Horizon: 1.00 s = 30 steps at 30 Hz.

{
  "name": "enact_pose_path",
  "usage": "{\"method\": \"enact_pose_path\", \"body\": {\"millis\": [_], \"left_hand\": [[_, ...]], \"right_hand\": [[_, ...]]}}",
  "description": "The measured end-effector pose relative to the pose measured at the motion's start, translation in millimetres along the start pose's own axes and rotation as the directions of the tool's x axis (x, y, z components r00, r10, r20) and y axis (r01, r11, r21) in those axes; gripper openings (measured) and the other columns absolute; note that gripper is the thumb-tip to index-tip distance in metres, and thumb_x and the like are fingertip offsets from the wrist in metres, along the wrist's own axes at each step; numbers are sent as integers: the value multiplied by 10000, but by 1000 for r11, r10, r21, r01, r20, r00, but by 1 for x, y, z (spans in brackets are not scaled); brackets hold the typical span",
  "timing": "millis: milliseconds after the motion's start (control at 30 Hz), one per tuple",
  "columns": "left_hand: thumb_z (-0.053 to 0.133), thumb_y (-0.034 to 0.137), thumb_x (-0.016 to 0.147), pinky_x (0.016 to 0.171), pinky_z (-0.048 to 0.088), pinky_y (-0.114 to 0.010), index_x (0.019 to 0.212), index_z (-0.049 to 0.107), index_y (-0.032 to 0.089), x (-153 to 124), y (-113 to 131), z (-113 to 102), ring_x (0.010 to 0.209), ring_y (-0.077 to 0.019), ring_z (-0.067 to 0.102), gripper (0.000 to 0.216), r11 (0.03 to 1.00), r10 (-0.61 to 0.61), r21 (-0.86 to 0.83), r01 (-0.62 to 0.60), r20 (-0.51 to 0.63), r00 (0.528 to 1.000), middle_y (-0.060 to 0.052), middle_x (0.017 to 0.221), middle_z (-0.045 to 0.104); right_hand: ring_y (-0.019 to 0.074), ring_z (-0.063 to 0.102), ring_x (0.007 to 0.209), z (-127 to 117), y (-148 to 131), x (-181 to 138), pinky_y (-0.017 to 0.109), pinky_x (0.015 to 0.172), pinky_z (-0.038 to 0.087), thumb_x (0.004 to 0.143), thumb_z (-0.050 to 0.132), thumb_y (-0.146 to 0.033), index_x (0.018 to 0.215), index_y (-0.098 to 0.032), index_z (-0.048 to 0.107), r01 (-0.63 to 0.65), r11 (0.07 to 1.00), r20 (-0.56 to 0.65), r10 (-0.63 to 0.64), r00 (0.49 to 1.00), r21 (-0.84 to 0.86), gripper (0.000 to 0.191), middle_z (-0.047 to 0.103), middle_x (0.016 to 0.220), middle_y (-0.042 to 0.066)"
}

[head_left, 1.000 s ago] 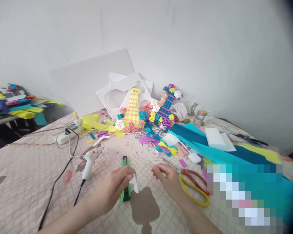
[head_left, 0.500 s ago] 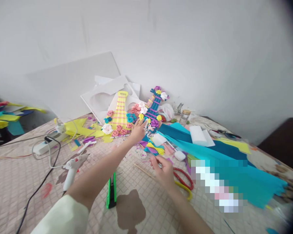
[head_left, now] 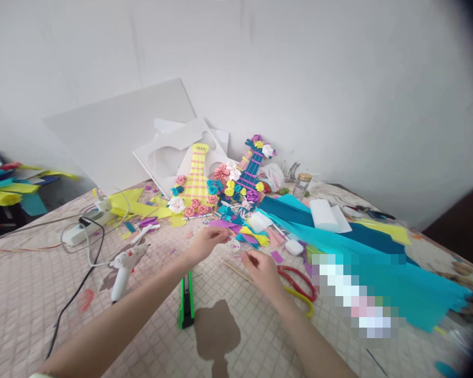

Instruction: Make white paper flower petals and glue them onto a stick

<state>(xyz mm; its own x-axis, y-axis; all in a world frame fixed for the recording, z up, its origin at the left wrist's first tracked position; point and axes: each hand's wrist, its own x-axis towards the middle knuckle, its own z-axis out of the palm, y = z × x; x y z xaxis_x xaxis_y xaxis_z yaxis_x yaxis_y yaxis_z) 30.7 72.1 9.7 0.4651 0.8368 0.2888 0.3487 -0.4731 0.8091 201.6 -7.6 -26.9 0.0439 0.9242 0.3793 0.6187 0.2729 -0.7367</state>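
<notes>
Above the table's middle, my left hand reaches forward with thumb and fingertips pinched together; anything between them is too small to make out. Close by on the right, my right hand has its fingers curled in, and what they hold, if anything, is hidden. A small white ring-shaped piece lies between the two hands. A thin wooden stick rests left of my right hand. Scissors with red and yellow handles lie partly behind my right wrist. A green utility knife lies below my left forearm.
Two flower-decorated paper guitars, one yellow and one blue, lean at the back. Left stand a white glue gun and a power strip with trailing cords. Teal crepe paper covers the right side, near a glass jar.
My left hand has drawn back from the flowers by the guitars toward my right hand. My right hand has hardly moved. The view has shifted slightly.
</notes>
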Motion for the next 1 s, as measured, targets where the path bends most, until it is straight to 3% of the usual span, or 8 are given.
{"method": "enact_pose_path", "body": {"millis": [100, 200, 333, 467, 600, 733, 1000], "left_hand": [[510, 256, 785, 756, 533, -291, 1048, 603, 171, -20, -10, -5, 962, -192, 621, 291, 1000, 1, 0, -1, -38, 999, -98, 1104, 639], [492, 244, 792, 761, 528, -328, 988, 622, 173, -36, -21, -9, 935, -198, 620, 246, 998, -5, 58, 9, -59, 998, -103, 1067, 649], [494, 212, 793, 784, 504, -370, 942, 641, 167, -49, -27, -10, 897, -207, 620, 215, 988, 25, 154, -19, -41, 999, -97, 978, 676], [595, 206, 740, 764, 497, -350, 964, 650, 156, -50, -25, -6, 915, -219, 608, 236, 971, 88, 221, -88, 13, 996, -101, 989, 672], [575, 226, 785, 696, 498, -283, 911, 658, 169, -46, -21, -4, 842, -177, 615, 161, 954, 154, 254, -158, 36, 987, -75, 938, 673], [542, 237, 822, 752, 482, -291, 835, 664, 167, -43, -17, -6, 829, -166, 600, 141, 929, 222, 292, -225, 44, 974, -66, 864, 663], [557, 225, 823, 760, 473, -289, 816, 667, 178, -44, -13, -11, 795, -151, 598, 120, 881, 288, 371, -294, 72, 955, -47, 820, 670]], "right_hand": [[165, 547, 614, 2, 12, -1, 263, 588, 403, 740, 593, -309, 696, -166, 644, -18, 994, 62, 25, 998, -107, 158, 630, 671, 40], [177, 564, 619, 4, 21, -3, 265, 583, 402, 636, 684, -234, 674, -176, 657, -11, 985, 153, 38, 987, -173, 74, 642, 665, 41], [182, 582, 636, 3, 19, -4, 284, 618, 419, 702, 600, -159, 627, -176, 640, 32, 981, 236, 14, 972, -190, 86, 646, 659, 43], [176, 598, 712, -2, 11, -3, 284, 661, 445, 769, 531, -170, 726, -169, 642, 78, 985, 263, -35, 964, -156, 119, 658, 746, 48], [167, 599, 710, -5, 5, -3, 283, 654, 454, 818, 474, -185, 801, -164, 623, 103, 986, 261, -66, 963, -131, 151, 656, 763, 46], [166, 592, 677, -9, 5, -3, 281, 616, 453, 846, 446, -201, 824, -167, 599, 124, 984, 229, -93, 969, -124, 158, 646, 738, 35], [195, 589, 804, -14, 4, -3, 329, 740, 463, 833, 486, -183, 823, -195, 605, 229, 963, 87, -218, 972, -140, 121, 648, 850, 60]]}}
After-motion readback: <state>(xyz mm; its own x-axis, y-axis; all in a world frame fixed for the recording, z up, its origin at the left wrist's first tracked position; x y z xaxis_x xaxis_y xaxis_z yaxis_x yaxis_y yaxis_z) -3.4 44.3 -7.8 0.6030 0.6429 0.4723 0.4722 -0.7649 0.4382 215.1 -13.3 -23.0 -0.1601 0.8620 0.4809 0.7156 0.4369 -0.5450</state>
